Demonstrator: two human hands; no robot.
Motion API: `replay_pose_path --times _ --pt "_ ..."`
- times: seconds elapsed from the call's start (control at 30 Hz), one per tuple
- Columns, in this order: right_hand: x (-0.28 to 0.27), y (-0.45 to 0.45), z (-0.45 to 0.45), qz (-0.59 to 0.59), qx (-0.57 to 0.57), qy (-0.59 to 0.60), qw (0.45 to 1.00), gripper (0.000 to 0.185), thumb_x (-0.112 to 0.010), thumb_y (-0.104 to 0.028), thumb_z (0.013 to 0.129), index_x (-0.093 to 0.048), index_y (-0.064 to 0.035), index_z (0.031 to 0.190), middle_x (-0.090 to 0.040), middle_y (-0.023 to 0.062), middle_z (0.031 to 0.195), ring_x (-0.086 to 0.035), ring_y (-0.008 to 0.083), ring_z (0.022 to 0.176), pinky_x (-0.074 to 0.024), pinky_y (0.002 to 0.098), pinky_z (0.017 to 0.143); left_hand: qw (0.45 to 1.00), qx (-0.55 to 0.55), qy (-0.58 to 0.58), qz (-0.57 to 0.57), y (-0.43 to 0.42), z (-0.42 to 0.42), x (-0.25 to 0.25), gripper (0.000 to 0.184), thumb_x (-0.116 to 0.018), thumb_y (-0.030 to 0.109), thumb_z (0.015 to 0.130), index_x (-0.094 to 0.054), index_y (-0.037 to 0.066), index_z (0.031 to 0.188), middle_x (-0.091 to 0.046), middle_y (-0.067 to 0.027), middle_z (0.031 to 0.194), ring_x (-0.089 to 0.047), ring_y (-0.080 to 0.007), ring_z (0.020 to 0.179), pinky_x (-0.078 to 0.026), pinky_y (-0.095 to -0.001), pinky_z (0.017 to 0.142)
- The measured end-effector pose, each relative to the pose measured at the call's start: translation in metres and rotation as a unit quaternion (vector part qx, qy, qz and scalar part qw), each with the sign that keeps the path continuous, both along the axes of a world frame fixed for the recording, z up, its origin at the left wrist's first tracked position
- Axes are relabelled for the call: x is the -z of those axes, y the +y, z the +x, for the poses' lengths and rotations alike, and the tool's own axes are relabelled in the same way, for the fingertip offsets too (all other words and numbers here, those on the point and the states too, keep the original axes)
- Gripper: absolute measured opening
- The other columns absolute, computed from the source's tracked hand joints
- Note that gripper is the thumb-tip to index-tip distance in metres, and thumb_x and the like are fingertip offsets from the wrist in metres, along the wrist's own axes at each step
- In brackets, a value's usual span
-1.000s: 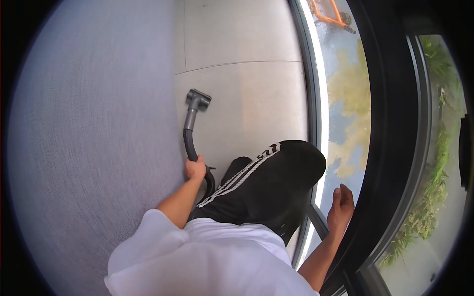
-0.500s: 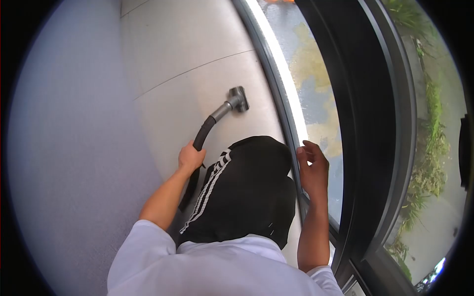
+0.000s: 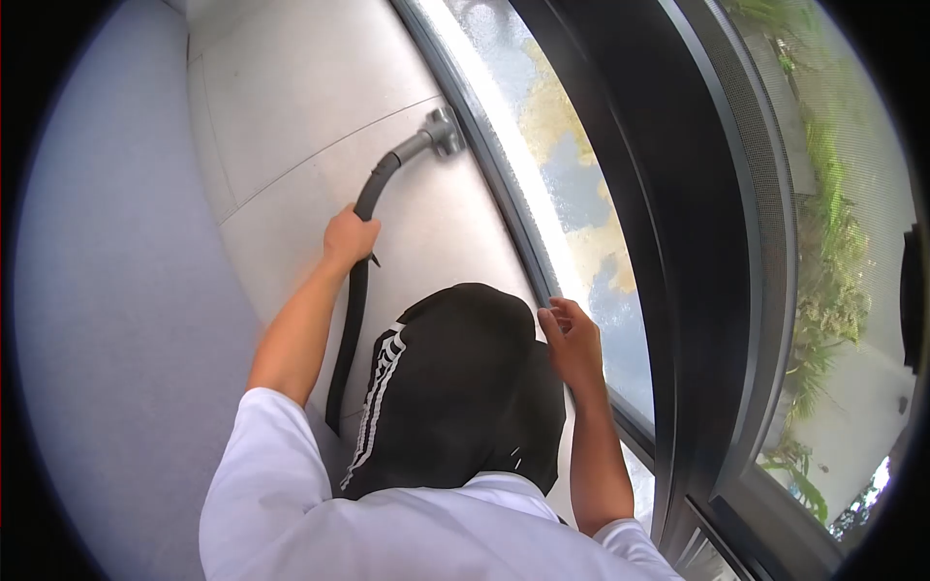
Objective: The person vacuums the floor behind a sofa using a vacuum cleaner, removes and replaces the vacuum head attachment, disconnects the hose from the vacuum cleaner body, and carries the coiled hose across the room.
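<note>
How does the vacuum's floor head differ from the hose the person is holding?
The hose is long and curved; the floor head is short and wide. The hose is black, while the floor head is grey. The left hand grips the hose, but no hand touches the floor head. Both belong to one joined tool.

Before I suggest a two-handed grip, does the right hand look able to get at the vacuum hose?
Probably yes: the right hand looks empty, and the space in front of the knees, towards the vacuum hose, looks free.
</note>
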State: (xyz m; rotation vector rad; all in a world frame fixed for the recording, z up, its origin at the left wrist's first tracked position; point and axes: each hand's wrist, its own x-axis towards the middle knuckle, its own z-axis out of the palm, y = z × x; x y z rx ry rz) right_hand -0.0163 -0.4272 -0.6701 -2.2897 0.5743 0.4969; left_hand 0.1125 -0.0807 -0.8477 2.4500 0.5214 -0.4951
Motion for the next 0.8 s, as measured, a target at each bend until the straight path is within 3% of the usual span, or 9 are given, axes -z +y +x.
replay_pose_path --times 0.1,0.2,0.27,0.37,0.4,0.53,0.67,0.8 --pt "0.030 -0.012 -0.013 0.013 0.025 0.026 0.999 0.042 -0.069 -0.032 0.095 -0.067 -0.0005 0.123 -0.073 0.0183 0.111 -0.071 0.0296 0.102 -0.0551 0.0407 0.087 0.990 0.094 0.107 0.005 -0.031 -0.091 -0.010 0.043 -0.067 0.032 0.080 -0.065 0.002 0.110 -0.071 -0.0275 0.092 -0.069 -0.0462 0.092 -0.054 -0.0529 0.086" --pt "0.040 -0.012 -0.014 0.002 -0.014 0.011 1.000 0.044 -0.069 -0.034 0.097 -0.065 -0.0003 0.126 -0.074 0.0163 0.105 -0.072 0.0254 0.096 -0.0553 0.0362 0.084 0.971 0.205 0.107 -0.053 -0.033 -0.167 0.029 0.035 -0.057 0.039 0.091 -0.056 0.007 0.107 -0.071 -0.0260 0.089 -0.069 -0.0451 0.089 -0.053 -0.0526 0.080" --pt "0.043 -0.006 -0.010 -0.002 -0.022 0.010 1.000 0.044 -0.069 -0.033 0.097 -0.065 -0.0001 0.126 -0.074 0.0161 0.105 -0.072 0.0254 0.096 -0.0554 0.0362 0.084 0.966 0.212 0.102 -0.112 -0.025 -0.180 0.040 0.035 -0.062 0.036 0.087 -0.060 0.007 0.107 -0.072 -0.0243 0.088 -0.070 -0.0440 0.089 -0.054 -0.0525 0.081" --pt "0.034 0.006 0.000 -0.001 -0.035 0.008 0.999 0.043 -0.069 -0.033 0.096 -0.066 -0.0006 0.125 -0.074 0.0170 0.108 -0.071 0.0275 0.099 -0.0554 0.0386 0.086 0.982 0.144 0.120 -0.022 -0.027 -0.132 0.003 0.036 -0.065 0.032 0.082 -0.063 0.006 0.106 -0.072 -0.0234 0.087 -0.069 -0.0443 0.089 -0.054 -0.0523 0.083" --pt "0.030 0.009 0.004 0.004 -0.030 0.012 0.999 0.043 -0.070 -0.033 0.095 -0.067 -0.0012 0.124 -0.073 0.0182 0.110 -0.071 0.0295 0.103 -0.0552 0.0409 0.087 0.991 0.090 0.094 -0.009 -0.021 -0.117 0.010 0.037 -0.068 0.030 0.078 -0.066 0.005 0.105 -0.072 -0.0234 0.086 -0.069 -0.0443 0.089 -0.054 -0.0517 0.084" --pt "0.023 0.013 0.002 0.011 -0.014 0.022 1.000 0.043 -0.070 -0.033 0.095 -0.066 -0.0009 0.124 -0.073 0.0189 0.111 -0.070 0.0301 0.104 -0.0552 0.0410 0.088 0.999 -0.054 -0.004 -0.005 -0.001 -0.009 0.022 0.038 -0.063 0.030 0.080 -0.070 0.003 0.106 -0.073 -0.0254 0.097 -0.069 -0.0446 0.094 -0.054 -0.0510 0.085" --pt "0.028 0.013 -0.006 -0.019 -0.039 0.008 0.999 0.045 -0.070 -0.034 0.095 -0.066 -0.0010 0.124 -0.073 0.0182 0.112 -0.070 0.0301 0.105 -0.0551 0.0411 0.089 0.996 -0.078 0.014 0.051 0.012 0.088 0.033 0.043 -0.062 0.035 0.083 -0.070 0.003 0.110 -0.074 -0.0218 0.102 -0.072 -0.0373 0.098 -0.056 -0.0444 0.089" --pt "0.036 0.006 -0.018 0.000 -0.016 0.023 1.000 0.047 -0.070 -0.037 0.094 -0.066 -0.0014 0.125 -0.073 0.0179 0.114 -0.070 0.0305 0.106 -0.0546 0.0407 0.091 1.000 -0.005 0.001 -0.004 0.004 0.048 0.026 0.043 -0.065 0.032 0.080 -0.069 0.000 0.108 -0.073 -0.0250 0.099 -0.071 -0.0422 0.097 -0.056 -0.0471 0.088"
